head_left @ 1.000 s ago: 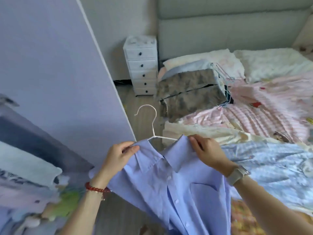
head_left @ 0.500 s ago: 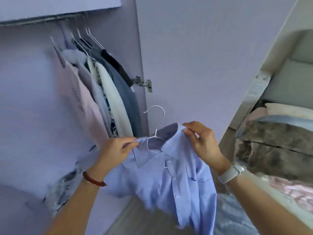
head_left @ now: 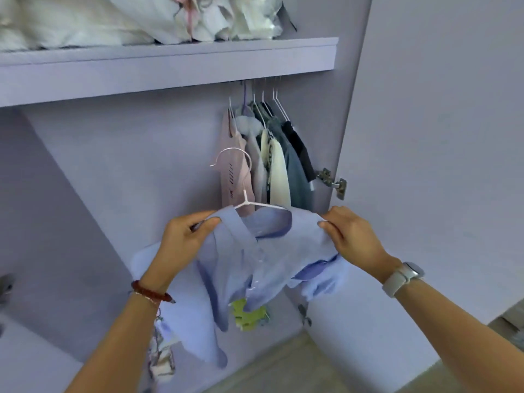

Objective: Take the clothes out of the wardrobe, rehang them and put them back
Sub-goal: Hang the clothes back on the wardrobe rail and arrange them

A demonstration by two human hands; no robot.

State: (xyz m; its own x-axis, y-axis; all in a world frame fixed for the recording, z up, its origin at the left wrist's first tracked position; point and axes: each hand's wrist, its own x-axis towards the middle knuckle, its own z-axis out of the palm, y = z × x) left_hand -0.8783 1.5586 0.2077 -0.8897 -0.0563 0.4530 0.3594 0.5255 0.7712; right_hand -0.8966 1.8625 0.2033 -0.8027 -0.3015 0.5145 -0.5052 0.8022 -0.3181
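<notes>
A light blue button-up shirt (head_left: 255, 262) hangs on a white wire hanger (head_left: 243, 191) in front of the open lilac wardrobe (head_left: 119, 171). My left hand (head_left: 185, 242) pinches the shirt's left shoulder at the collar. My right hand (head_left: 350, 236) grips its right shoulder. The hanger's hook points left, below the rail. Several garments on hangers (head_left: 272, 160) hang packed together at the rail's right end, just behind the shirt.
A shelf (head_left: 170, 63) above the rail carries white bedding (head_left: 113, 18). The open wardrobe door (head_left: 439, 137) stands at the right, with a metal hinge (head_left: 333, 182). Folded patterned clothes (head_left: 163, 355) lie low in the wardrobe. Wooden floor (head_left: 269, 373) shows below.
My view has swung from the bed to the wardrobe's inside. Both hands have carried the shirt on its hanger up toward the rail and spread its shoulders wider.
</notes>
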